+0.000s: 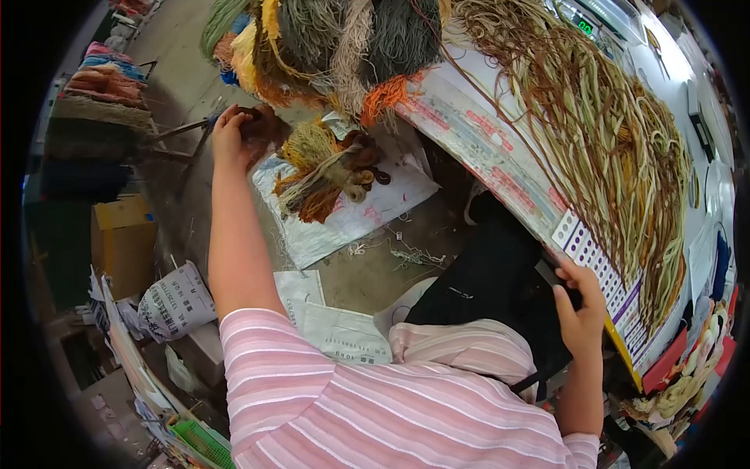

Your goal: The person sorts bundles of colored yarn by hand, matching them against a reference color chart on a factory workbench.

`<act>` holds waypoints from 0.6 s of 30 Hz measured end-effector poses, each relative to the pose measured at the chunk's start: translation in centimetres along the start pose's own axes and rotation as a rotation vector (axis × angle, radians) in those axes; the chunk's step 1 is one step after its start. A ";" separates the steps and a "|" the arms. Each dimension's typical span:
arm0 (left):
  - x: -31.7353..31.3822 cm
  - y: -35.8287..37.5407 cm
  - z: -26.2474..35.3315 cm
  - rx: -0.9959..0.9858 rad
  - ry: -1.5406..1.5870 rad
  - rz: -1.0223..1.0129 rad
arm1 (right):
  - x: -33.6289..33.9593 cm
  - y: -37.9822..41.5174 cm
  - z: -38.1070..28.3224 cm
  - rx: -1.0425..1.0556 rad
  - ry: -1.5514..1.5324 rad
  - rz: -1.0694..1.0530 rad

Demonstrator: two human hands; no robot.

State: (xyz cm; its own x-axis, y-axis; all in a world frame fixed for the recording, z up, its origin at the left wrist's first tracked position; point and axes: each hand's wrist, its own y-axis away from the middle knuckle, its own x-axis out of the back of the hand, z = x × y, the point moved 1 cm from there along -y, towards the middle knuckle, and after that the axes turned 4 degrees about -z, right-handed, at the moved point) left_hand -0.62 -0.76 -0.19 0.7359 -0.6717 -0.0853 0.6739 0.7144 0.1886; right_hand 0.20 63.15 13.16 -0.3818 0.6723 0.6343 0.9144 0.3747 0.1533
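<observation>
My left hand (229, 139) reaches out over the floor at the upper left, its fingers closed on a dark brown yarn bundle (267, 131), which is blurred. Just right of it, a pile of yarn hanks (324, 168) in yellow-green, brown and orange lies on a white woven sack (391, 205) on the floor. My right hand (580, 309) is at the table's near edge, beside a card with rows of dots (598, 262). Its thumb and index finger are apart, and I see nothing between them.
Long brown, cream and green yarn strands (609, 148) cover the table (500, 144). Thick coloured hanks (344, 47) hang over its far end. A scale display (584, 27) glows green behind. On the left stand a cardboard box (125, 246), a printed sack (178, 301) and a rack of yarn (101, 86).
</observation>
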 end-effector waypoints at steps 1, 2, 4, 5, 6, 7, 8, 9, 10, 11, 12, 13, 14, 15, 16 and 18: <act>-0.6 0.3 -0.2 0.005 0.022 0.023 | 0.6 0.9 0.0 -0.013 0.023 0.027; -0.8 0.5 -0.4 0.012 0.044 0.046 | 1.1 2.0 0.2 -0.028 0.048 0.053; 1.0 -5.1 -8.2 -0.038 0.137 0.165 | 0.6 0.4 1.6 -0.100 0.042 0.086; 2.0 -6.5 -11.1 -0.072 0.186 0.228 | 0.7 0.7 2.1 -0.127 0.037 0.104; 1.6 -5.4 -13.0 -0.036 0.325 0.302 | 0.8 0.9 2.5 -0.175 0.042 0.102; 2.7 -5.4 -16.9 -0.089 0.348 0.215 | 1.0 1.2 2.9 -0.224 0.050 0.100; 1.5 -3.6 -19.0 -0.016 0.515 0.271 | 1.0 1.3 3.2 -0.266 0.058 0.101; 2.1 -3.2 -23.2 0.067 0.623 0.346 | 1.0 1.2 3.2 -0.299 0.046 0.111; 2.2 -2.2 -27.1 0.074 0.619 0.318 | 1.0 1.2 3.1 -0.334 0.030 0.118; 0.4 0.4 -27.9 0.246 0.530 0.429 | 0.9 1.3 3.1 -0.372 0.016 0.126; -0.8 2.5 -29.5 0.367 0.574 0.426 | 0.9 1.4 3.3 -0.366 0.075 0.109; -1.4 4.2 -31.7 0.416 0.621 0.354 | 0.9 1.2 3.1 -0.376 0.092 0.079; -1.6 5.2 -35.0 0.540 0.667 0.427 | 0.9 1.1 2.6 -0.389 0.114 0.049; -3.1 7.0 -35.7 0.625 0.720 0.488 | 1.0 1.0 2.4 -0.399 0.137 0.020; -4.1 8.5 -36.5 0.649 0.769 0.414 | 1.0 1.1 2.6 -0.351 0.192 -0.002; -5.2 10.7 -37.9 0.829 0.490 0.344 | 1.0 0.7 2.5 -0.296 0.234 -0.026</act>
State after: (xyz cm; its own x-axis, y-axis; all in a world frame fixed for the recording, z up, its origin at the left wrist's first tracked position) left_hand 5.22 17.84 -34.76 0.9522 -0.1687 -0.2549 0.3007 0.3679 0.8799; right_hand 0.14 65.69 11.96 -0.3952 0.4879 0.7783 0.9174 0.1661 0.3617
